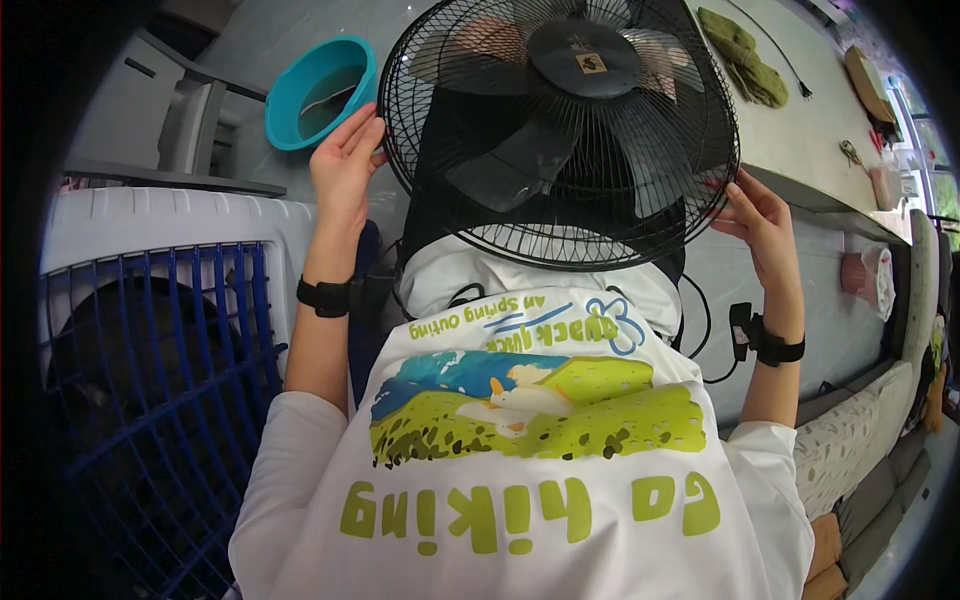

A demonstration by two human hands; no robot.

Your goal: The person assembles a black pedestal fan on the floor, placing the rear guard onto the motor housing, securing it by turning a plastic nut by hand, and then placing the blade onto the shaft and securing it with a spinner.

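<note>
A round black fan (545, 165) lies at twelve o'clock, its front tipped upward and its top edge cut off. The wire cage (560, 262) is closed around dark, see-through blades (520, 165). The smooth round hub cap (560, 62), toward one o'clock on the cage, bears a small gold square label (591, 63).

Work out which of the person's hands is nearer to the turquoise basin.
Left. The left hand, at the left rim of the black fan, appears just beside the turquoise basin; the right hand is at the opposite rim, farther off.
</note>
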